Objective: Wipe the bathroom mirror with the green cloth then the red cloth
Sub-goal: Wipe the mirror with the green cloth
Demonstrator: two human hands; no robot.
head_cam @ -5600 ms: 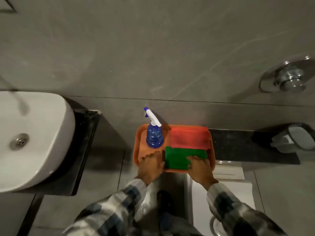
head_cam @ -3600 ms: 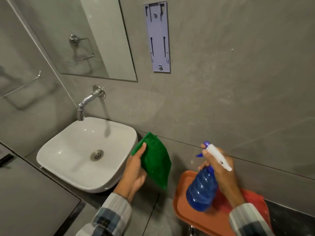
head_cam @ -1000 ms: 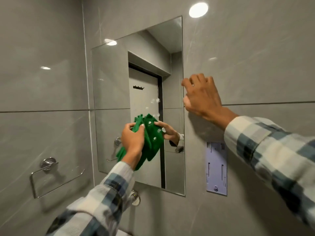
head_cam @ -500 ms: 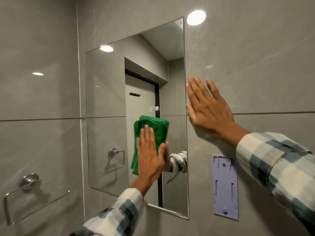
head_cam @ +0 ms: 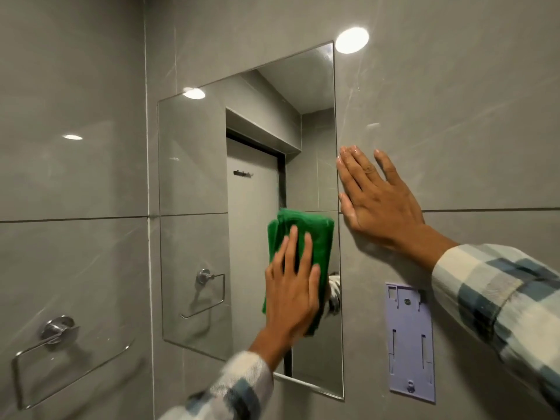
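Observation:
The frameless mirror (head_cam: 197, 225) hangs on the grey tiled wall and fills the middle of the head view. A folded green cloth (head_cam: 315, 234) lies flat against the glass near the mirror's right edge, at mid height. My left hand (head_cam: 292, 294) presses on it with the palm flat and fingers spread, covering the cloth's lower part. My right hand (head_cam: 378, 204) rests flat and empty on the wall just right of the mirror, fingers apart. The red cloth is out of sight.
A pale purple wall bracket (head_cam: 410, 341) is fixed to the wall below my right hand. A chrome towel ring (head_cam: 57, 344) sticks out from the side wall at lower left. A ceiling light glares on the tile (head_cam: 351, 40) above the mirror.
My left hand has slid the green cloth to the right across the glass, close to the mirror's right edge. My right hand stays flat on the wall.

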